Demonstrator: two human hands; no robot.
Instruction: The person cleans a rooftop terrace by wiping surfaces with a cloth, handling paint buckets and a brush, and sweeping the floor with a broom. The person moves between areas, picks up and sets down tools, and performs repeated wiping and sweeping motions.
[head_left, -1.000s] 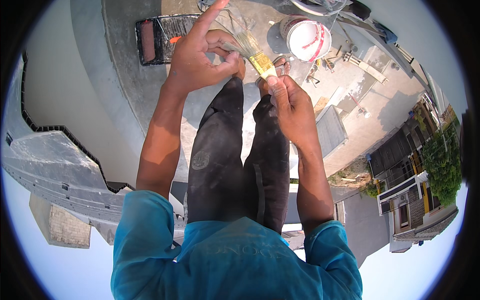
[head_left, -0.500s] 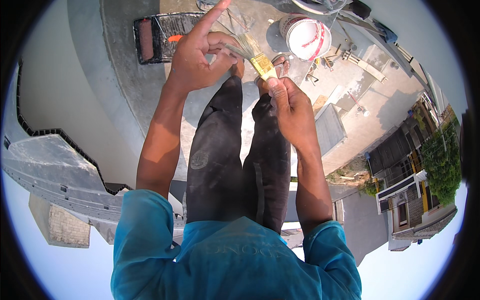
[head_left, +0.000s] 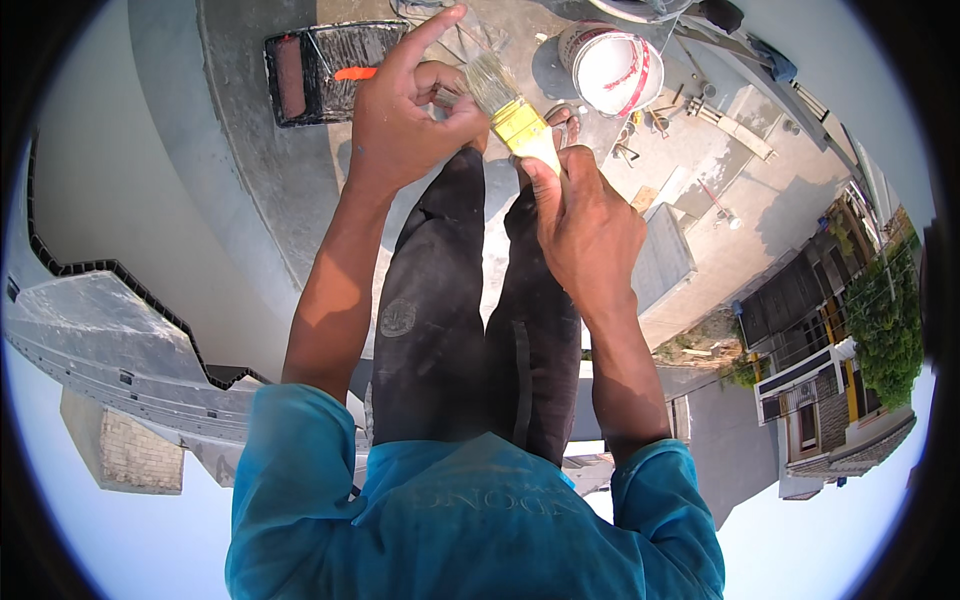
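Note:
A paintbrush with a yellow handle and ferrule and pale, splayed bristles is raised above my knees. My right hand grips it by the handle, thumb on top, with the bristles slanting up to the left. At the bristle end is my left hand, its index finger stretched out and the other fingers curled in toward the thumb. A greyish tuft of bristles shows between those curled fingers; how firmly they pinch it is partly hidden.
On the concrete floor at the far left lies a black paint tray with a roller and an orange handle. A bucket of white paint stands at the far right. Several tools and a plank lie beyond it. A pale wall curves along the left.
The paintbrush has turned so its broad yellow side shows more, and its bristles lie closer together. My right hand has shifted slightly right and down; my left hand has moved slightly right.

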